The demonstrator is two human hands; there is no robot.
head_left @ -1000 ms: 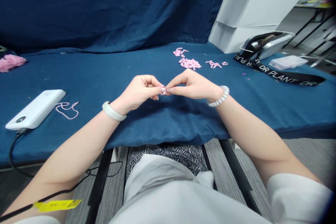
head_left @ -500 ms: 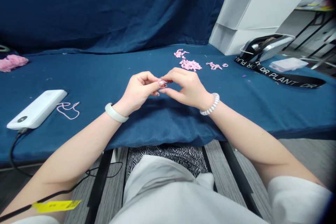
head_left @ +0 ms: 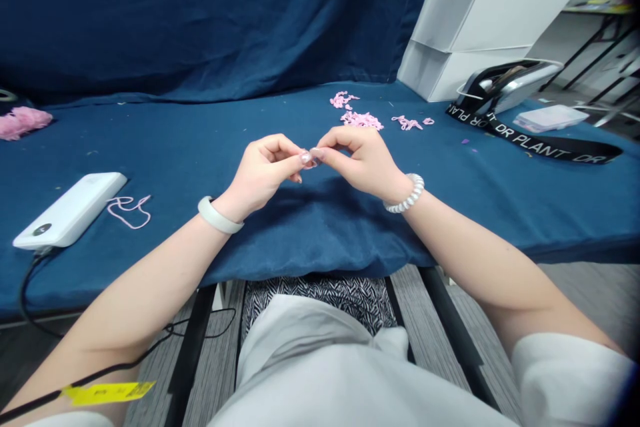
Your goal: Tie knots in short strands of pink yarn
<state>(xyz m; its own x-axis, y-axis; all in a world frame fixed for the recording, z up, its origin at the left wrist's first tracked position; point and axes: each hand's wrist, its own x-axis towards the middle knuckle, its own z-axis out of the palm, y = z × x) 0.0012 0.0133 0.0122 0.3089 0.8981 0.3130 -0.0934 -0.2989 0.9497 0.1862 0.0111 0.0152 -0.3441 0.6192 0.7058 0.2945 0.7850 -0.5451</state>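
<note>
Over the near part of the blue-covered table, my left hand (head_left: 270, 170) and my right hand (head_left: 361, 161) meet at the fingertips. Thumb and forefinger are pinched together on each. Whatever lies between the fingertips is tiny and mostly covered by them; a trace of pink shows there, but its kind cannot be made out. Just beyond my right hand lies a pile of small pink loop-like pieces (head_left: 362, 120). A smaller pink cluster (head_left: 341, 100) is behind it, and a few loose pink pieces (head_left: 407, 123) lie to its right.
On the left are a white power bank (head_left: 73, 210) with a black cable, a thin pink cord (head_left: 129, 211) and a fluffy pink bundle (head_left: 24, 123). At right lie a black lettered strap (head_left: 555, 143), an open bag (head_left: 520, 83) and a clear plastic box (head_left: 550, 118). White boxes (head_left: 493, 13) are stacked behind.
My right thumb and forefinger have closed from a wider curve into a tight pinch against the left fingertips. My left hand has hardly moved.
</note>
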